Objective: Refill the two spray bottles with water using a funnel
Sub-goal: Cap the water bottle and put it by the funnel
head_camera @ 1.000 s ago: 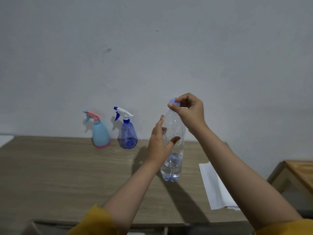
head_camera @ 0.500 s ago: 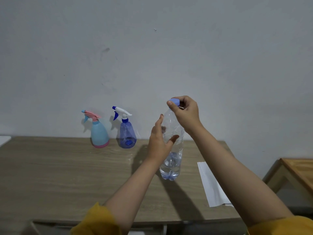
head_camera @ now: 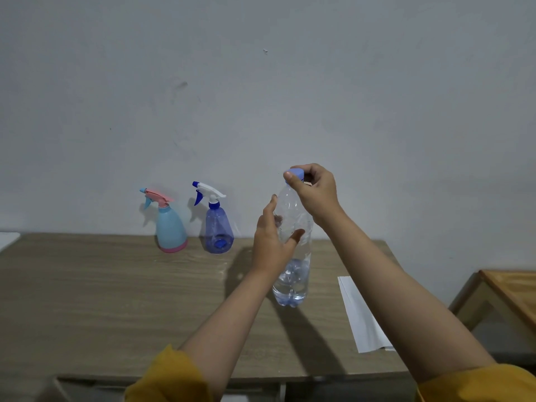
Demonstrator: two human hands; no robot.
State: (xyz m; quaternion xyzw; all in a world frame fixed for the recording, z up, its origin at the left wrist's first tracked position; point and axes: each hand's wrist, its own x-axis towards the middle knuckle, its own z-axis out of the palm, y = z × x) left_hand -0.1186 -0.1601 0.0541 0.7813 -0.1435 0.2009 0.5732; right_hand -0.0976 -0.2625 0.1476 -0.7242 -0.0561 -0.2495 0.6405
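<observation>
A clear plastic water bottle [head_camera: 293, 280] stands upright on the wooden table [head_camera: 101, 291], with water in its lower part. My left hand [head_camera: 272, 242] wraps around its middle. My right hand [head_camera: 314, 192] pinches the light-blue cap [head_camera: 297, 173] on top of it. Against the wall stand two spray bottles: a light-blue one with a pink trigger and base [head_camera: 169, 227], and to its right a translucent dark-blue one with a white trigger [head_camera: 218, 227]. Both have their spray heads on. No funnel is in sight.
A white sheet of paper [head_camera: 359, 317] lies on the table to the right of the water bottle. A lower wooden stand [head_camera: 510, 288] sits beyond the table's right edge. The grey wall rises right behind the spray bottles.
My right hand has sunk slightly on the cap. The left hand stays on the bottle's middle. The bottle stands where it was.
</observation>
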